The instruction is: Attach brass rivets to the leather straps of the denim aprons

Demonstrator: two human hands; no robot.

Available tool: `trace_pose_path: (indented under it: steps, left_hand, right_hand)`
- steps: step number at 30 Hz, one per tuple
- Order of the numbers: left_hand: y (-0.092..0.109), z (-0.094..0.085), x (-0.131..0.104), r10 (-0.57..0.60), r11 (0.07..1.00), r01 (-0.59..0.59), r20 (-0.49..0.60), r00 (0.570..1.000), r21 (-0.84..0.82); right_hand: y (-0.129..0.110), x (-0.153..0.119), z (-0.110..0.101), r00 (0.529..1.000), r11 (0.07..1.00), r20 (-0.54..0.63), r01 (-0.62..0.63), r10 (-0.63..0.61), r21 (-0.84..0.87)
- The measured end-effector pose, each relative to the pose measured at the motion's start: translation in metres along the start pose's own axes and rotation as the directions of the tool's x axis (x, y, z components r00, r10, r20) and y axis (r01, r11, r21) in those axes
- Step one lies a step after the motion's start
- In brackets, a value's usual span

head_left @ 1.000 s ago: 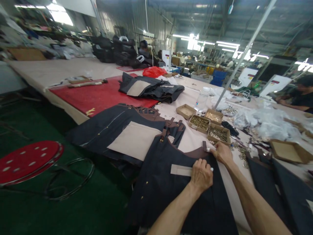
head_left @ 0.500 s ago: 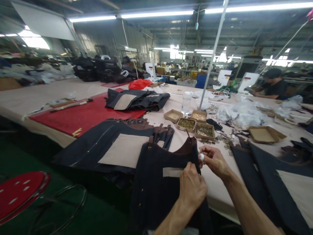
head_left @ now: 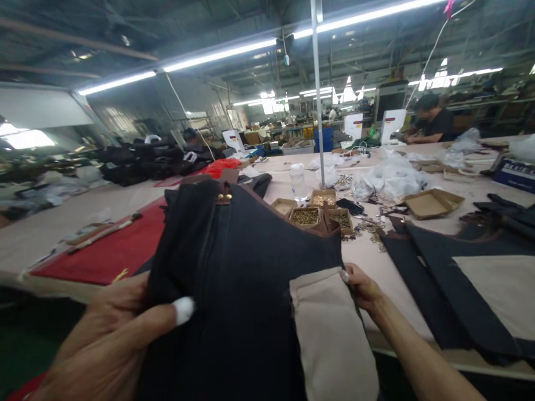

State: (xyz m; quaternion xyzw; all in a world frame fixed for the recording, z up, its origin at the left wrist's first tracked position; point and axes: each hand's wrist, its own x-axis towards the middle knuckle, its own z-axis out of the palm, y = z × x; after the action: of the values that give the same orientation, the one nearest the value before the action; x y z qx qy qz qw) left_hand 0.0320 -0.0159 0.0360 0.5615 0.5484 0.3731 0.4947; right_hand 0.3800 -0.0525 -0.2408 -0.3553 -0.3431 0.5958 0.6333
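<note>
A dark apron with brown edging is held up in front of me between both hands. At its upper left is a brown strap tab with two brass rivets. A beige pocket covers its lower right. My left hand grips the left edge, its white-wrapped thumb pressed on the front and its fingers behind the cloth. My right hand pinches the right edge beside the pocket's top corner, a white wrap showing on one fingertip.
Small cardboard trays of brass fittings stand behind the apron, near a clear plastic jar. More dark apron pieces lie at the right. A red sheet is on the left. A metal pole rises mid-table. Another person sits far right.
The apron has been raised closer and its beige pocket now faces me. My left hand has moved from its right side to its left edge. My right hand remains at the right edge.
</note>
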Motion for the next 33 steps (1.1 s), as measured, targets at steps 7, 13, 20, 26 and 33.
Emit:
trace_pose_path:
  steps: [7, 13, 20, 26, 33]
  left_hand:
    - [-0.117, 0.002, 0.069, -0.059, 0.947, 0.028, 0.089, 0.994, 0.319]
    - [-0.179, 0.068, 0.092, 0.393, 0.662, -0.226, -0.075, 0.917, 0.715]
    - [-0.2, 0.229, 0.106, 0.522, 0.525, -0.663, 0.414, 0.746, 0.534]
    - [-0.246, 0.287, 0.142, 0.439, 0.392, -0.709, 0.557, 0.705, 0.587]
    - [-0.267, 0.291, 0.144, 0.429, 0.377, -0.684, 0.537, 0.726, 0.624]
  right_hand:
    - [0.003, 0.011, -0.06, 0.979, 0.896, -0.189, -0.15, 0.076, -0.418]
    - [0.003, 0.066, -0.129, 0.863, 0.229, -0.388, -0.327, -0.324, -0.917]
    - [-0.002, 0.132, -0.151, 0.908, 0.067, -0.282, -0.275, -0.311, -0.959]
    - [0.016, 0.155, -0.15, 0.927, -0.047, -0.281, -0.302, -0.25, -0.952]
    - [0.018, 0.165, -0.161, 0.961, -0.154, -0.248, -0.266, -0.126, -0.952]
